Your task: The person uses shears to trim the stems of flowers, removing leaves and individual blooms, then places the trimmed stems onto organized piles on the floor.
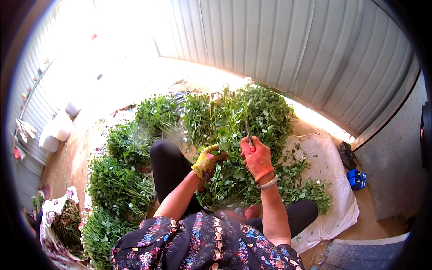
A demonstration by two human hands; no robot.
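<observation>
My left hand [208,161], in a yellow flowered glove, is closed around the green stems of pale roses [233,113]. Their blooms point away from me, towards the metal wall. Just to the right, my right hand [257,158], in an orange-red glove, grips pruning shears [248,130] with the blades pointing away. Whether those blades are parted is too small to tell. Leafy cut stems [233,184] lie beneath both hands, between my legs. The lower ends of the held stems are hidden among leaves.
Bundles of leafy stems [118,185] curve around my left and front. A white sheet [332,189] with loose sprigs spreads on the right, beside a blue object [356,179]. A cloth sack [50,233] of plant matter stands at left; a corrugated metal wall [270,40] rises ahead.
</observation>
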